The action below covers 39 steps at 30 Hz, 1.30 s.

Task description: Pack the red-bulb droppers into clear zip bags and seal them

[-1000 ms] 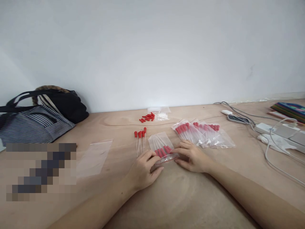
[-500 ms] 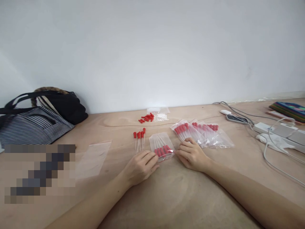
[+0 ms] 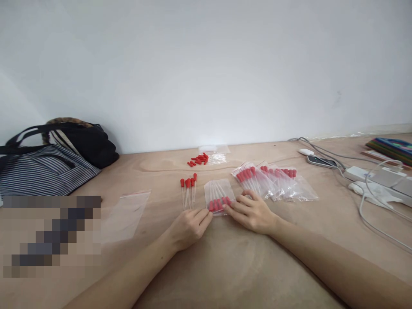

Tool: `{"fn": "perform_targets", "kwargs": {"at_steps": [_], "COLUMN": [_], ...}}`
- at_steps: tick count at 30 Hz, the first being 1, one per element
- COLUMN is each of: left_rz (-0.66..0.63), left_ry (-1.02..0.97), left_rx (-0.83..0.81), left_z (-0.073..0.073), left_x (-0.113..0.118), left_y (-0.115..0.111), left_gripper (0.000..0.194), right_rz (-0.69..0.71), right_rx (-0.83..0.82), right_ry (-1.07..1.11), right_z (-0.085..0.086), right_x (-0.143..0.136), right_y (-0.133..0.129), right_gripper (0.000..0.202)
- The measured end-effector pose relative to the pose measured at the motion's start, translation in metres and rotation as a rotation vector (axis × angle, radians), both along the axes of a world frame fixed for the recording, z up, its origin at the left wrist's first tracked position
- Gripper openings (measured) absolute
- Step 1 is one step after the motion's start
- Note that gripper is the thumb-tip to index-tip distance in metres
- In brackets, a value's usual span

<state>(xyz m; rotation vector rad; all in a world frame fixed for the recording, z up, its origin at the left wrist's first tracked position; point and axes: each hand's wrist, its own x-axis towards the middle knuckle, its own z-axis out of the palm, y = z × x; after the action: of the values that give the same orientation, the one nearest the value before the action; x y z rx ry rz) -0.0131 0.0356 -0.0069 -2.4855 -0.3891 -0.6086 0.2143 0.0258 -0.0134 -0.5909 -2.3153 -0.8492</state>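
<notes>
A clear zip bag (image 3: 222, 189) holding several droppers lies on the table, their red bulbs (image 3: 219, 204) toward me. My left hand (image 3: 191, 225) has its fingers closed on the bag's near left corner. From the right, my right hand (image 3: 252, 212) grips the near edge, fingertips by the rightmost bulbs; its thumb is mostly hidden. Several loose droppers (image 3: 188, 184) lie left of the bag, bulbs pointing away. To the right, filled zip bags (image 3: 270, 184) overlap in a fan. A flat bag without droppers (image 3: 128, 214) rests farther left.
Loose red bulbs (image 3: 198, 159) and a bag of thin clear tubes (image 3: 219, 155) lie near the wall. A striped bag (image 3: 48, 167) stands at the left. On the right are a phone (image 3: 322, 161), a power strip (image 3: 355, 173), white cables (image 3: 362, 214) and a colourful pouch (image 3: 392, 150).
My right hand has moved left along the bag's near edge, from its corner to over the rightmost bulbs. My left hand has shifted slightly toward me and stays at the left corner.
</notes>
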Motion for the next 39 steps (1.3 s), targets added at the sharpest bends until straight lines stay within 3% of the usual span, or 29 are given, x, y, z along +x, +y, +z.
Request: {"fn": "perform_targets", "kwargs": {"at_steps": [5, 9, 18, 27, 35, 39], "left_rz": [0.012, -0.009, -0.013, -0.032, -0.075, -0.084], "left_ry": [0.001, 0.016, -0.055, -0.135, -0.106, -0.127], "left_rx": [-0.027, -0.041, -0.089, -0.076, -0.013, 0.000], "left_z": [0.000, 0.001, -0.002, -0.004, -0.001, 0.000], "left_x": [0.001, 0.001, 0.002, 0.002, -0.002, 0.000], "left_y": [-0.001, 0.000, 0.000, 0.002, 0.003, 0.002], "left_gripper": [0.030, 0.032, 0.030, 0.023, 0.027, 0.029], "right_rz": [0.113, 0.080, 0.041, 0.068, 0.024, 0.008], "right_rx": [0.005, -0.046, 0.096, 0.059, 0.069, 0.018], "right_ry": [-0.068, -0.021, 0.021, 0.027, 0.067, 0.035], "right_z": [0.002, 0.001, 0.000, -0.001, 0.001, 0.001], "right_x": [-0.004, -0.005, -0.018, -0.019, -0.012, -0.014], "right_y": [0.002, 0.003, -0.001, -0.002, -0.004, -0.003], "right_gripper": [0.009, 0.011, 0.023, 0.029, 0.009, 0.010]}}
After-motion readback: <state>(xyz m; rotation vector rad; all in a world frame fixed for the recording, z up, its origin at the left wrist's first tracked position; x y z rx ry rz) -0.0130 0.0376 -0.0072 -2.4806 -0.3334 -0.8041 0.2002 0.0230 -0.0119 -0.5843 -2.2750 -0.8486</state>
